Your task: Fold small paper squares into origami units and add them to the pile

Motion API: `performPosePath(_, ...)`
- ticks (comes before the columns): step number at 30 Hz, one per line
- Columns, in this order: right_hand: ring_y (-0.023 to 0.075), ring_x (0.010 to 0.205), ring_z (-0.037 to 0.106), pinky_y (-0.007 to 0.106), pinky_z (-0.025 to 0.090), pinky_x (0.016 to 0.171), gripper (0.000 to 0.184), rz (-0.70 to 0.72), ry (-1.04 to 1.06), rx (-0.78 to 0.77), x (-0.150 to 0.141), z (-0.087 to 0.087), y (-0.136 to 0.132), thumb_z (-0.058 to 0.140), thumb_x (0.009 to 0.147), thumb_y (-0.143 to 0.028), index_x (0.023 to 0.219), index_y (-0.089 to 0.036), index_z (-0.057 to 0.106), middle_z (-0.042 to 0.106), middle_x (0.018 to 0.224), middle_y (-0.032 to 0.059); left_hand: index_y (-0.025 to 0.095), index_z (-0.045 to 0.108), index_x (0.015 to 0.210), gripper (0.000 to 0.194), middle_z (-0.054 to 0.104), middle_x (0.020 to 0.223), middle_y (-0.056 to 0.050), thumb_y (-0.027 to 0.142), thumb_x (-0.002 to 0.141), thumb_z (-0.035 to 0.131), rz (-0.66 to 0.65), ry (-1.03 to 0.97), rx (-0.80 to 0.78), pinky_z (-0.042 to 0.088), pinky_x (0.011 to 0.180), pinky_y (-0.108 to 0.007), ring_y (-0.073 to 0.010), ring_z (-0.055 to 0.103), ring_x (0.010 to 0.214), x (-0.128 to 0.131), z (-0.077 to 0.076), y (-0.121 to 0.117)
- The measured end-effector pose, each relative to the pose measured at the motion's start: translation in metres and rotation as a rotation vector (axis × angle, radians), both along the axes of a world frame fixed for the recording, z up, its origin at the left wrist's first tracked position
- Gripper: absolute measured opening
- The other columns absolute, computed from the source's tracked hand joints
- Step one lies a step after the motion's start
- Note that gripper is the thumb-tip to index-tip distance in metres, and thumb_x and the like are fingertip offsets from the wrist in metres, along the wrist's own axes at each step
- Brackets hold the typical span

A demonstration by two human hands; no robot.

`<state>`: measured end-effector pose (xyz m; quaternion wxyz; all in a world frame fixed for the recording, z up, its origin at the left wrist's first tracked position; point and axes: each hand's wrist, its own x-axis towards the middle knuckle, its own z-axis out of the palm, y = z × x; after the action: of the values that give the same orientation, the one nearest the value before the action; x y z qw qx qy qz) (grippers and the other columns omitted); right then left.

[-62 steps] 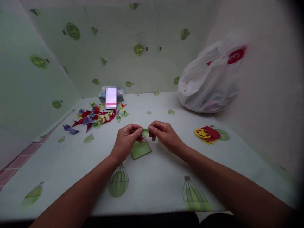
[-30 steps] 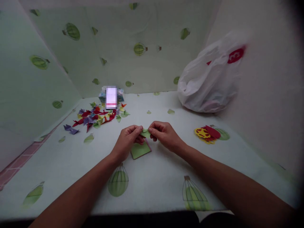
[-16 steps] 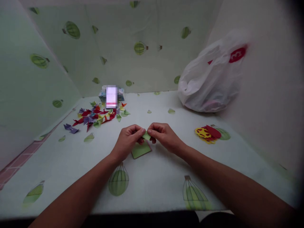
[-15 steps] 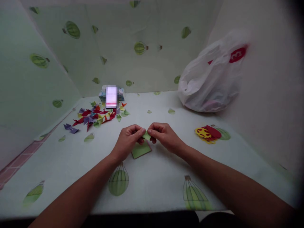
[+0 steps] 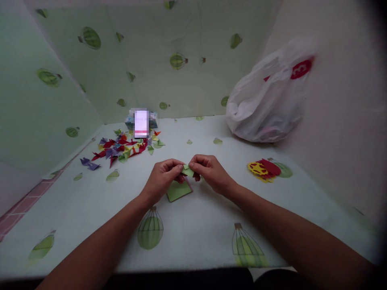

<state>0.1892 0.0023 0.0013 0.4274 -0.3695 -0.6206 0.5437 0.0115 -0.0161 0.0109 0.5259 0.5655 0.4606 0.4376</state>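
L + R hands' fingers (image 5: 178, 168) both pinch small folded green paper (image 5: 188, 171), just above flat green square paper (image 5: 179, 191) on white balloon-print counter (image 5: 208, 225).

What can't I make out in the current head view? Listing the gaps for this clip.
All in the head view:
- Folded green paper: its ends are hidden by the fingers of the left hand and right hand.
- Green square: far part hidden behind the left hand and held paper.
- Lit screen: content pixelated.
- White bag: contents veiled by cloudy plastic.
- Small folded papers: too small and overlapping to count.
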Motion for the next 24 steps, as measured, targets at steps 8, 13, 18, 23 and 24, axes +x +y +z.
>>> performPosePath(8,0.0089,0.052,0.050,0.023,0.041,0.052,0.021,0.036,-0.036,0.008,-0.0010,-0.0013,-0.0003,0.060,0.082,-0.033,0.069,-0.017,0.058,0.054,0.060,-0.0032,0.014,0.071,0.082,0.021,0.068,0.061,-0.003,0.034,0.082,0.066,0.026,0.113,0.056,0.048,0.058,-0.024,-0.0128,0.061,0.055,-0.0001,0.0010,-0.0001)
performPosePath(13,0.0086,0.052,0.050,0.023,0.040,0.052,0.022,0.051,-0.039,0.015,-0.0011,-0.0019,-0.0010,0.060,0.082,-0.034,0.069,-0.017,0.057,0.054,0.061,-0.0032,0.014,0.069,0.080,0.022,0.066,0.061,-0.002,0.035,0.084,0.064,0.013,0.129,0.080,0.048,0.059,-0.024,-0.0126,0.060,0.055,0.0007,0.0016,-0.0009)
performPosePath(18,0.0091,0.052,0.050,0.023,0.039,0.052,0.025,0.044,-0.067,0.032,-0.0010,-0.0026,-0.0004,0.059,0.084,-0.036,0.068,-0.018,0.055,0.052,0.060,-0.0031,0.014,0.067,0.080,0.023,0.065,0.062,-0.001,0.035,0.086,0.061,-0.001,0.150,0.099,0.047,0.058,-0.023,-0.0119,0.060,0.055,0.0014,0.0015,-0.0009)
performPosePath(23,0.0092,0.052,0.049,0.024,0.038,0.053,0.026,0.053,-0.081,0.044,-0.0016,-0.0021,-0.0004,0.058,0.085,-0.036,0.068,-0.018,0.053,0.052,0.059,-0.0031,0.014,0.065,0.081,0.024,0.064,0.061,-0.001,0.036,0.089,0.059,-0.013,0.172,0.108,0.046,0.059,-0.023,-0.0113,0.059,0.056,0.0013,-0.0007,-0.0012)
performPosePath(24,0.0092,0.052,0.049,0.024,0.038,0.053,0.026,0.053,-0.083,0.044,-0.0017,-0.0015,-0.0008,0.058,0.085,-0.036,0.067,-0.018,0.053,0.052,0.059,-0.0032,0.014,0.065,0.081,0.024,0.064,0.062,0.000,0.035,0.089,0.058,-0.017,0.174,0.112,0.046,0.059,-0.023,-0.0112,0.059,0.056,0.0012,-0.0010,-0.0013)
